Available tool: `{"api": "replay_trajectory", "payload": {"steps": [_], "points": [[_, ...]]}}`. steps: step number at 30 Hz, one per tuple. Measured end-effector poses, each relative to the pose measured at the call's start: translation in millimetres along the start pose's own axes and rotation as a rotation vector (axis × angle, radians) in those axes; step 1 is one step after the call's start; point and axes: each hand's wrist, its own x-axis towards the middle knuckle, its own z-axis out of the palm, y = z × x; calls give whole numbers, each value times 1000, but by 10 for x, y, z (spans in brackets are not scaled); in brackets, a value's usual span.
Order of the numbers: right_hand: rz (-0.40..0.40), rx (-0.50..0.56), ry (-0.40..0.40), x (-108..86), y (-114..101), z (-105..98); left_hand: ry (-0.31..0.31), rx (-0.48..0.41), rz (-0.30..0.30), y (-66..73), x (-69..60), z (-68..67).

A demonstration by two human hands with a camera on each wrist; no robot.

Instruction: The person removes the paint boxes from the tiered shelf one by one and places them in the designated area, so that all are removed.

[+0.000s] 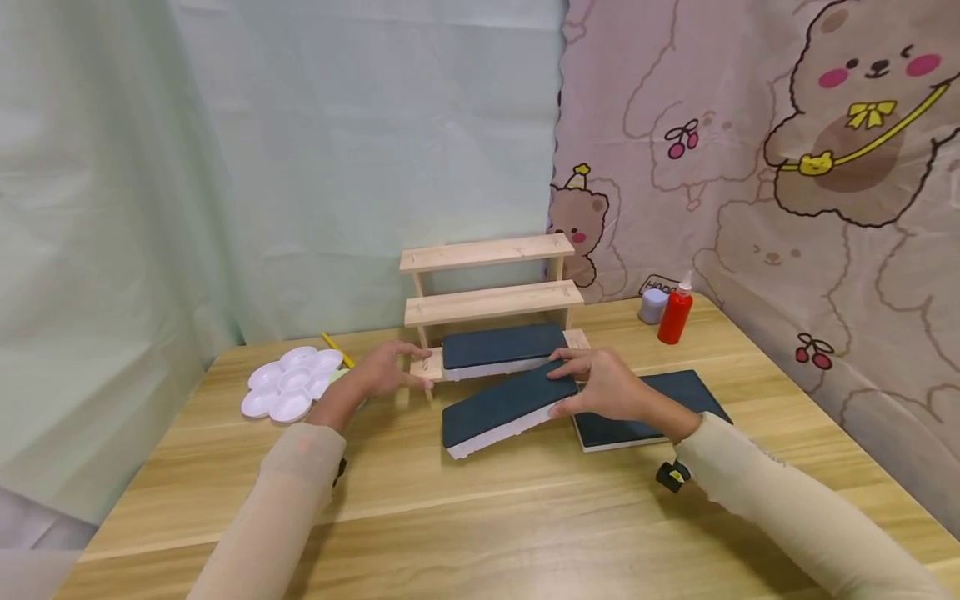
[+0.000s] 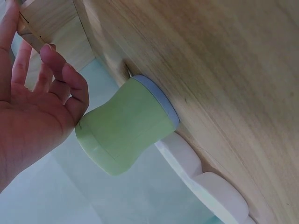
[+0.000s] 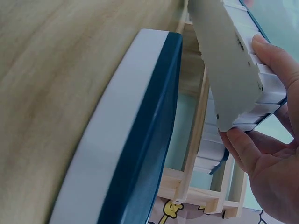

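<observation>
My right hand (image 1: 609, 385) grips the right end of a long dark-blue and white box (image 1: 510, 403), tilted in front of a wooden tiered rack (image 1: 491, 303). In the right wrist view the fingers and thumb of the hand (image 3: 273, 126) pinch the box's white side (image 3: 247, 51). A similar box (image 1: 504, 347) lies on the rack's lowest step. At that step's left end, my left hand (image 1: 384, 368) holds the wooden edge between thumb and fingers; the left wrist view shows the hand (image 2: 42, 102) at the wood (image 2: 51, 21).
A larger dark-blue box (image 1: 660, 408) lies right of the rack. A white flower-shaped palette (image 1: 291, 383), a yellow stick (image 1: 339, 350) and a green container (image 2: 128, 126) are at the left. A red bottle (image 1: 675, 315) and a lilac jar (image 1: 653, 306) stand back right.
</observation>
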Motion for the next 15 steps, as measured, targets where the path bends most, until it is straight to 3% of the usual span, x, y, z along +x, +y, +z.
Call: {"api": "replay_trajectory", "payload": {"steps": [15], "points": [[29,15,-4,24,-14,91,7,8,-7,-7,2,-4]]}}
